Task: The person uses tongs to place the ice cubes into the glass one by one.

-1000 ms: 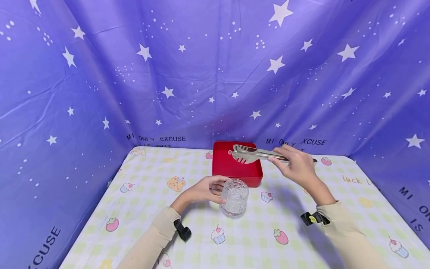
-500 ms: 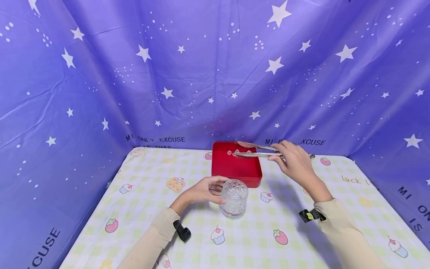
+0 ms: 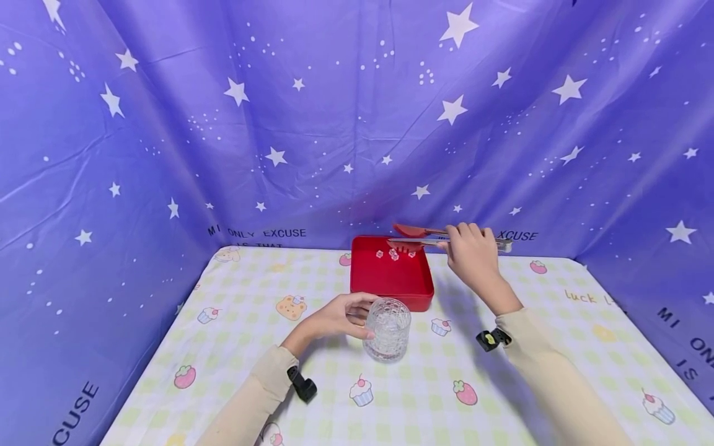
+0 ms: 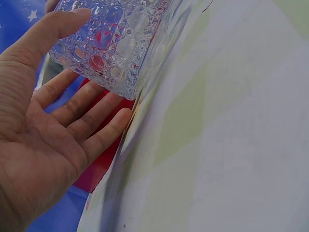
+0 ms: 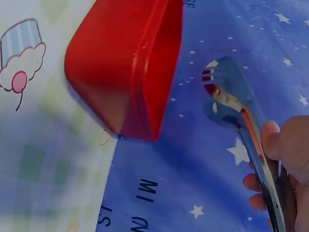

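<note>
In the head view my left hand (image 3: 339,314) holds a clear textured glass (image 3: 387,331) at its left side, thumb in front and fingers behind. The left wrist view shows the thumb against the patterned wall of the glass (image 4: 113,46), its base on the tablecloth. Metal tongs (image 5: 265,176) are gripped in my right hand (image 3: 474,257), raised over the far right of a red box (image 3: 390,280). Their slotted ends stand apart, with nothing visible between them. Several small clear pieces (image 3: 393,254) lie inside the box near its far side.
A checked tablecloth (image 3: 323,384) printed with cupcakes and strawberries covers the table. Behind and on both sides hangs a purple-blue curtain (image 3: 312,111) with white stars. The red box stands just beyond the glass, near the table's far edge.
The tongs have spread, turned on edge and risen toward the back, uncovering the clear pieces in the box. My right hand has moved slightly left and upward. Left hand and glass stay put.
</note>
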Demonstrator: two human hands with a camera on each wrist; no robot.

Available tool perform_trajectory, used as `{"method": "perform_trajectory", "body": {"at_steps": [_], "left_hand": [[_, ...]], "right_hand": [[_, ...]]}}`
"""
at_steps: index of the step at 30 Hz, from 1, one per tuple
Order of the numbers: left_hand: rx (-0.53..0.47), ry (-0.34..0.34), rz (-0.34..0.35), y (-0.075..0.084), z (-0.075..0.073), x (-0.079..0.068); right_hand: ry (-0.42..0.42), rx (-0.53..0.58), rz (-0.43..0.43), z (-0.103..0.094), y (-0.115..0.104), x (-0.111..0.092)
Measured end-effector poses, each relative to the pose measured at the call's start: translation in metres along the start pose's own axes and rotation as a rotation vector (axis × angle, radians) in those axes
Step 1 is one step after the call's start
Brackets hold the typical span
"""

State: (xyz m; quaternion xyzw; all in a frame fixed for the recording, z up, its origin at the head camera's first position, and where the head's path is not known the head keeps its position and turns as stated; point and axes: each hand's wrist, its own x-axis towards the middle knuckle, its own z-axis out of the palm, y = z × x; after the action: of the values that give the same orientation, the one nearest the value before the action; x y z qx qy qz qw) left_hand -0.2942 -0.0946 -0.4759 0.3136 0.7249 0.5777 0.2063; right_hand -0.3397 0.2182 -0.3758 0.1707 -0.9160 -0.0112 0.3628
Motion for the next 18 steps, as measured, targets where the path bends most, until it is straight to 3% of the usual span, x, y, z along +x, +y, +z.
{"method": "perform_trajectory", "body": {"at_steps": [18], "left_hand": [[-0.023,-0.005,0.008,0.0,0.0,0.0]], "right_hand": [[-0.277,-0.085,-0.027,0.033,-0.004,0.026]]}}
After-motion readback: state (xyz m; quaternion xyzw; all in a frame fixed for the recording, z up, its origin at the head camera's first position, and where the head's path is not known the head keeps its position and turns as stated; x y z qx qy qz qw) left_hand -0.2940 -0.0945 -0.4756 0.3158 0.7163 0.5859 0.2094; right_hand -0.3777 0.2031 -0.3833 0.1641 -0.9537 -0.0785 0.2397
